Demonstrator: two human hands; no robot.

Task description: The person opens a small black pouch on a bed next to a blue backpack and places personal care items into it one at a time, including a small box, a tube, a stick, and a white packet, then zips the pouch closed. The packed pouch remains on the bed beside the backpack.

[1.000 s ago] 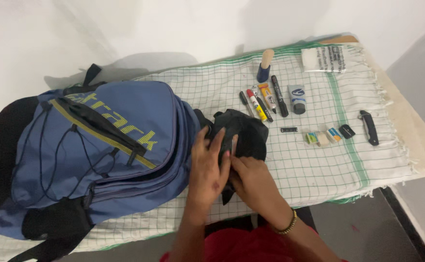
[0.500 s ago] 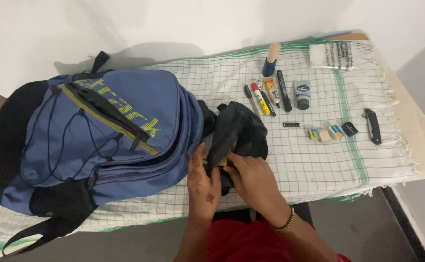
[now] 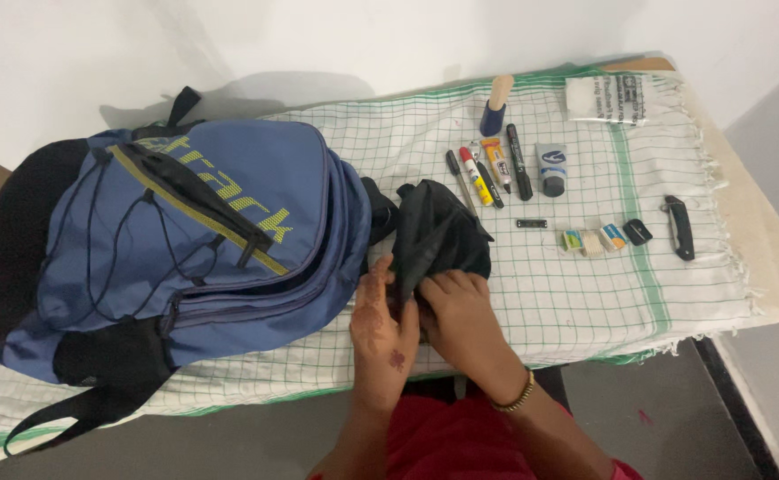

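Both hands work a crumpled black fabric pouch (image 3: 438,238) lying on the checked cloth-covered table (image 3: 585,302), beside a blue backpack (image 3: 203,240): left hand (image 3: 382,322) pinches its edge, right hand (image 3: 462,313) curls closed, gripping it.

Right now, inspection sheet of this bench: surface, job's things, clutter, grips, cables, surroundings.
Surface: table under a white cloth with green checks.
Job's things: black pouch beside the blue backpack.
Clutter: row of pens and markers, small erasers, folding knife, white packet.
Grips: left hand and right hand both on the pouch's lower edge.
Cables: nothing seen; only the backpack's elastic cord.
Surroundings: white wall, grey floor.
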